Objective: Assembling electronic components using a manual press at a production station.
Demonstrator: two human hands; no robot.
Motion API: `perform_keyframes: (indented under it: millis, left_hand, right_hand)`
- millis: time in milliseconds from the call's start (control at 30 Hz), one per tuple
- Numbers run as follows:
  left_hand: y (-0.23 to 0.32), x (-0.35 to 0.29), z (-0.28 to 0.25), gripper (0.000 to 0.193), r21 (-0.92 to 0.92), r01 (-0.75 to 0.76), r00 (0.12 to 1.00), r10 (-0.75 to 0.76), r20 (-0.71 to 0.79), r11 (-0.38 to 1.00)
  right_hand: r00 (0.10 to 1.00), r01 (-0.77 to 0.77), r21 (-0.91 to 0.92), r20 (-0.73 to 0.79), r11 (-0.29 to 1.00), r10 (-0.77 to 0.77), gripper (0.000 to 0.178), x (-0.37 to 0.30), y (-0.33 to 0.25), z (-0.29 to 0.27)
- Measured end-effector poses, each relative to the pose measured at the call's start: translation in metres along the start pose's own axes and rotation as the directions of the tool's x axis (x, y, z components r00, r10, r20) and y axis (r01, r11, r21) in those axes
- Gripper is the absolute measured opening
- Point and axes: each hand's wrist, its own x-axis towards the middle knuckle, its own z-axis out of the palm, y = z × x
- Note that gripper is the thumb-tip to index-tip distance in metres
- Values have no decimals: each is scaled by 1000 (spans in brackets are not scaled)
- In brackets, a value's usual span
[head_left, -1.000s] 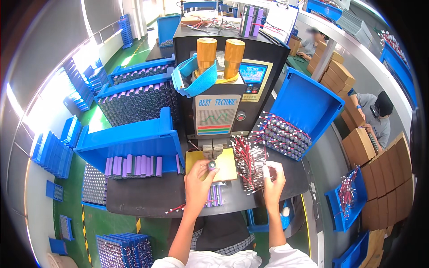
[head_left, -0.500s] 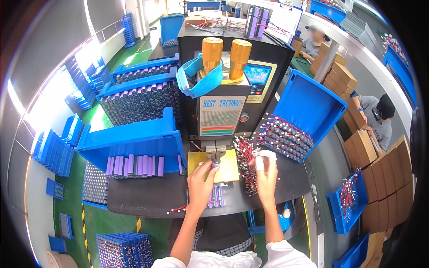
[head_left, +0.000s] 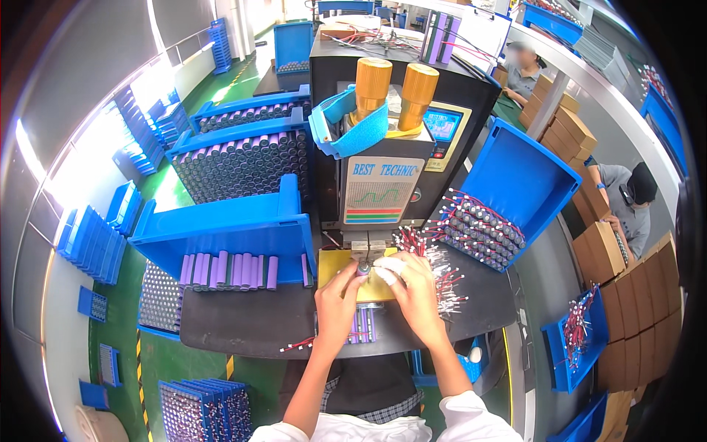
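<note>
Pinching purple cell (head_left: 362, 270) btwn thumb & fingers of L hand (head_left: 336, 300), w/ one end turned up twd camera, right by metal blocks (head_left: 368, 249) at foot of machine (head_left: 384, 184) & over yellow plate (head_left: 377, 292). W/ R hand (head_left: 417, 296), holding white-capped fingers (head_left: 387, 275) close together just beside top end of cell; can't tell if pinching a lead there or only touching cell. On desk (head_left: 250, 317), just R of plate: heap of red & white leads (head_left: 448, 280), partly behind R hand. At near edge, below plate: small group of purple cells (head_left: 363, 326), w/ red lead (head_left: 300, 344) just to L. Further L, tipped blue bin (head_left: 221, 221) w/ row of purple cells at its opening. Behind that, lots more cells in stacked rows (head_left: 247, 166). On R side of desk, tilted blue bin (head_left: 508, 173) w/ dark packs (head_left: 482, 232) & red leads. Atop machine, 2 gold knobs (head_left: 374, 82) w/ blue strap (head_left: 357, 141) looped nr their base. Far R, co-worker (head_left: 630, 206) in grey, beside brown cartons (head_left: 600, 250).
</note>
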Motion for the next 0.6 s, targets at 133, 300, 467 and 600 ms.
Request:
perform_keyframes:
  millis: [133,300,467,600]
  left_hand:
    - [-1,1,0,26,27,-14,1000,14,-3,1000]
    - [2,2,0,26,24,3,1000,-3,-14,1000]
    - [5,0,2,20,28,-7,1000,8,-23,1000]
    - [2,1,2,20,31,-20,999,22,-40,999]
  right_hand:
    - [999,50,-39,-11,998,-50,13,3,-3,1]
    - [995,102,-76,-17,992,-103,12,6,-4,1]
    - [991,130,-112,-23,985,-133,12,6,-5,0]
    - [989,137,-109,-32,985,-141,11,6,-5,1]
